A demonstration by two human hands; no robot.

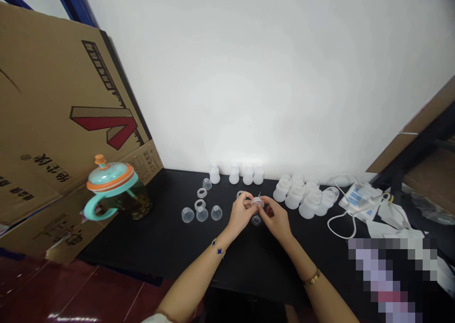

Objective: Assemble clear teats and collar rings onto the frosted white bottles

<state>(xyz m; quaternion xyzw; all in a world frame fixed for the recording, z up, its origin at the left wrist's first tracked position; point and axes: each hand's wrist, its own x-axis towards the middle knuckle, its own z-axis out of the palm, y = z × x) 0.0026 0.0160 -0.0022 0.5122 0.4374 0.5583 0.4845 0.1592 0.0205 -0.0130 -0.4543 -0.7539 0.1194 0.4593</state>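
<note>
My left hand (242,214) and my right hand (275,217) meet over the middle of the black table. Between their fingertips they pinch a whitish bottle collar ring (258,201), with a thin tip sticking up behind it. Whether a nipple sits in the ring is too small to tell. Just below the fingers lies a clear round piece (256,220). Another ring (241,195) is partly hidden behind my left hand. To the left are clear dome caps (187,214) and loose collar rings (202,192).
Several frosted baby bottles (233,174) stand along the wall. More capped bottles (307,204) cluster at right, beside a white cable (341,233) and white packets (360,200). A teal-lidded jug (117,190) stands at left against a large cardboard box (53,100).
</note>
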